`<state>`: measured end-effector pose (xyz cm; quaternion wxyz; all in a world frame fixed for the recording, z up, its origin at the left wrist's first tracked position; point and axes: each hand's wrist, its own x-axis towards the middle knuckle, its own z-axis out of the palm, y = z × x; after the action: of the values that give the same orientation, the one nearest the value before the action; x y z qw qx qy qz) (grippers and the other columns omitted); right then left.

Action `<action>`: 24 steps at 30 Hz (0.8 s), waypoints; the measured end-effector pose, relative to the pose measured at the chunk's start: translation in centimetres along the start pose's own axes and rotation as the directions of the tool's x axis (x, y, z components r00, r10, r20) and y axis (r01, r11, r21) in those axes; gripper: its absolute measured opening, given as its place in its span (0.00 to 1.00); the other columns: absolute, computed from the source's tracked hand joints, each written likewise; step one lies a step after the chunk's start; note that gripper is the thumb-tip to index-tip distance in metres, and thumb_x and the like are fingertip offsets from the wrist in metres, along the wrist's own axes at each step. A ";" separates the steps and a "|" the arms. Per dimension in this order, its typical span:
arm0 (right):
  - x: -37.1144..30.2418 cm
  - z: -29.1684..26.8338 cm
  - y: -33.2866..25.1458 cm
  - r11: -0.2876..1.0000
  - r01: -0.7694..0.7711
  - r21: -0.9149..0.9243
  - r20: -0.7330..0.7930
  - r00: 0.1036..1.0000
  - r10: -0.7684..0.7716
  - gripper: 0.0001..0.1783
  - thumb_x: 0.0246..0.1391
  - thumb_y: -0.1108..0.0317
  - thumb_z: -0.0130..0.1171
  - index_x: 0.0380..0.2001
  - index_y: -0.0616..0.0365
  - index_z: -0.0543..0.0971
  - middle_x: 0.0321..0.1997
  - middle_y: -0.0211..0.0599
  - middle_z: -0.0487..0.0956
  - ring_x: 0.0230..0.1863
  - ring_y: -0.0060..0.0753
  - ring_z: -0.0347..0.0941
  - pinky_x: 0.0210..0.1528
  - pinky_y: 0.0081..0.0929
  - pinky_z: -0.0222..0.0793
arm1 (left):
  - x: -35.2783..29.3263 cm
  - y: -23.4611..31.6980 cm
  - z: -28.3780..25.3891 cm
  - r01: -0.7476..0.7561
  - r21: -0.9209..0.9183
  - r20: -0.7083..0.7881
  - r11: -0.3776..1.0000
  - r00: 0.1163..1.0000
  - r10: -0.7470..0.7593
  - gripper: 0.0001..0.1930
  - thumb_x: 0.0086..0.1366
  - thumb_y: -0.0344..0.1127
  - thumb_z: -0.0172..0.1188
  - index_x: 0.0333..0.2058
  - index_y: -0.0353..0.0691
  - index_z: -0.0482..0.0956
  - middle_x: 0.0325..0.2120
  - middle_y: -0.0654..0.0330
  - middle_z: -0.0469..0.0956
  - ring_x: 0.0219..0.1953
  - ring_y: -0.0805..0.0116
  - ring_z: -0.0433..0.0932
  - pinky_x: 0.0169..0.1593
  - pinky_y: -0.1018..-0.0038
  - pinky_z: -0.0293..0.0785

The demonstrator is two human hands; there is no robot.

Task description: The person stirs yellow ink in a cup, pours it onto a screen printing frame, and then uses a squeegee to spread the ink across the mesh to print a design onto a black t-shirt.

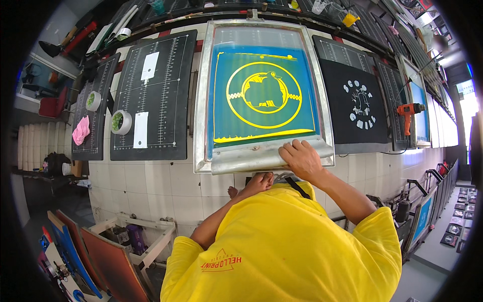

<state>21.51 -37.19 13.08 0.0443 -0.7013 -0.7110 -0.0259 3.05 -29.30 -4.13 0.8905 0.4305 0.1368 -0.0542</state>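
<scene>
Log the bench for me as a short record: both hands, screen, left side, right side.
Right hand: holds the right end of a metal bar
Left hand: curled near the waist; contents unclear
Screen: metal-framed, blue, yellow ring design
Left side: dark board, two white strips
Right side: black cloth with white print; orange tool beyond

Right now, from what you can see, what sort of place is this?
Most likely a screen-printing workshop: there's a framed screen in blue and yellow, a squeegee-like metal bar under the right hand, and white-printed black cloth on a ruled board.
</scene>
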 end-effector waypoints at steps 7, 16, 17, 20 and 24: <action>4.4 2.0 4.7 0.999 -0.030 0.014 -0.047 0.998 0.030 0.26 0.34 0.64 0.73 0.38 0.53 0.74 0.36 0.31 0.75 0.40 0.36 0.71 0.41 0.33 0.66 | -0.9 1.2 1.2 0.071 0.097 -0.128 0.993 0.990 -0.058 0.19 0.78 0.44 0.42 0.27 0.41 0.64 0.22 0.66 0.61 0.23 0.76 0.58 0.30 0.76 0.59; 13.6 4.5 14.9 0.999 -0.028 -0.034 -0.083 0.996 0.025 0.22 0.40 0.60 0.71 0.38 0.53 0.75 0.39 0.35 0.78 0.47 0.40 0.73 0.47 0.38 0.71 | -0.6 -0.3 0.1 0.021 0.221 -0.116 0.975 0.993 0.005 0.21 0.78 0.47 0.41 0.27 0.40 0.65 0.22 0.64 0.65 0.26 0.71 0.62 0.35 0.72 0.62; 14.7 4.6 16.1 0.999 -0.037 -0.038 -0.079 0.996 0.034 0.21 0.41 0.60 0.71 0.38 0.53 0.75 0.40 0.35 0.78 0.47 0.40 0.73 0.47 0.38 0.71 | -0.5 -0.9 -0.1 -0.008 0.202 -0.097 0.979 0.995 0.028 0.21 0.78 0.47 0.41 0.27 0.40 0.65 0.22 0.64 0.65 0.26 0.71 0.63 0.36 0.72 0.63; 18.4 5.6 19.8 0.997 -0.078 -0.029 -0.094 0.993 0.075 0.20 0.42 0.60 0.71 0.37 0.54 0.75 0.40 0.36 0.78 0.47 0.43 0.73 0.47 0.40 0.72 | -0.4 -2.1 -0.7 -0.059 0.201 -0.077 0.978 0.994 0.076 0.22 0.77 0.50 0.42 0.27 0.40 0.65 0.21 0.65 0.64 0.26 0.71 0.62 0.34 0.72 0.62; 22.0 5.2 23.3 0.983 -0.181 -0.009 -0.035 0.983 0.181 0.18 0.46 0.58 0.68 0.38 0.53 0.77 0.41 0.37 0.80 0.49 0.46 0.74 0.50 0.42 0.73 | -0.4 -2.6 -0.6 -0.069 0.247 -0.109 0.967 0.989 0.098 0.24 0.77 0.53 0.43 0.27 0.40 0.66 0.21 0.65 0.64 0.25 0.72 0.62 0.34 0.73 0.62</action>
<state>44.35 -14.40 9.51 0.0545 -0.7627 -0.6434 -0.0379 2.00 -30.43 -6.34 0.8229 0.5439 0.1641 -0.0069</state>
